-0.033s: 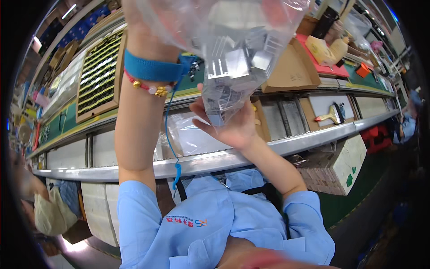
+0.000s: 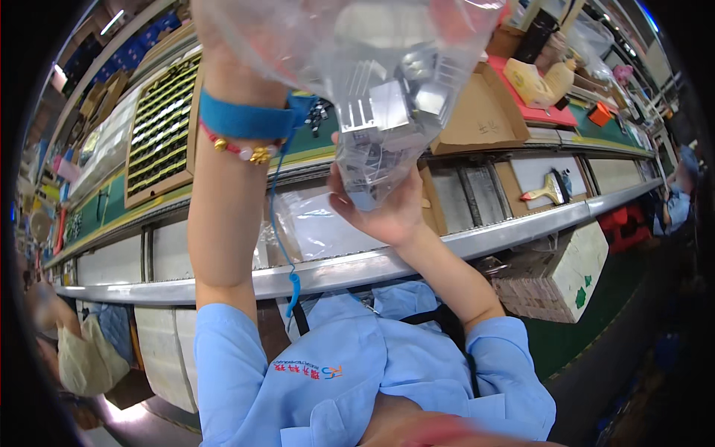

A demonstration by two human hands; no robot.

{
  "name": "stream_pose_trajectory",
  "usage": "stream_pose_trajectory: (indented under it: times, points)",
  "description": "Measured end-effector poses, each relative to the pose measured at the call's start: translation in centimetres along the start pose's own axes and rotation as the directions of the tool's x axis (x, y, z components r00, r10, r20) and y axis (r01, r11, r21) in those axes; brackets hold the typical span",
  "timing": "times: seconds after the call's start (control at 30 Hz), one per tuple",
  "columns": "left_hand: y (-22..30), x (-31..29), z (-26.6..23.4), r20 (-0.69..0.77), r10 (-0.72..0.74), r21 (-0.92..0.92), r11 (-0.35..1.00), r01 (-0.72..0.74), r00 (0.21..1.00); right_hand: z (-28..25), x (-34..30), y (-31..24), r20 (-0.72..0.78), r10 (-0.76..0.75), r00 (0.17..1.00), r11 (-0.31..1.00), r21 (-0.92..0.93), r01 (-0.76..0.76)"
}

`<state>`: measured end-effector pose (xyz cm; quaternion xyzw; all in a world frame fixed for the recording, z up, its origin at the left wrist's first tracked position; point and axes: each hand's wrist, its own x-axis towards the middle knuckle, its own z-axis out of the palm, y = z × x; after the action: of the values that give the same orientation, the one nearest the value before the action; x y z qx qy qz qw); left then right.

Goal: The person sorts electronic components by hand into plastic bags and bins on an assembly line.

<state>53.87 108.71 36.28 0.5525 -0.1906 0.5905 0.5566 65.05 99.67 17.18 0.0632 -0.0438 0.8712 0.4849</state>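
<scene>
At the upper left of the frame, a framed tray carries rows of dark parts separated by yellow strips. To its right, the left forearm extends to the top edge, bearing a blue wrist band and a red beaded bracelet; a blue cord runs down from the band. The left hand lies at the top edge, blurred and partly covered by plastic; its finger opening and grip cannot be told.

A clear plastic bag occupies the top centre, narrowing downward and containing silvery, angular parts. Below centre-top, the right hand is half open and cupped, fingers curved around the lower end of the bag; whether it grips firmly cannot be told.

Just right of the bag sits an open cardboard box. At the right, a brush lies on a white surface; above it, a pale yellow bottle is near a red mat.
</scene>
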Motion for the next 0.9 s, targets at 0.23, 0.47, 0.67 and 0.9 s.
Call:
stream_pose_trajectory:
  times: [0.23,0.47,0.67,0.9]
  points:
    - [-0.2,-1.6,-1.3,-0.503,-0.354,-0.156,0.935,0.320,0.789,2.6,-4.5,-8.6,-0.084,-0.515,0.853,0.782,-0.453,0.428]
    - [0.6,-9.2,-9.2,-0.389,-0.651,-0.200,0.750,0.630,0.652,4.6,-9.3,-20.2,-0.003,-0.776,0.631,0.469,-0.671,0.574]
    - [2.0,-14.9,-11.6,-0.497,-0.707,-0.166,0.647,0.745,0.503,8.0,-12.1,-25.3,0.089,-0.882,0.462,0.008,-0.979,0.203]
    - [1.2,-19.0,-12.3,-0.595,-0.726,-0.208,0.554,0.806,0.346,10.1,-7.3,-27.8,0.373,-0.778,0.505,-0.595,-0.694,-0.406]
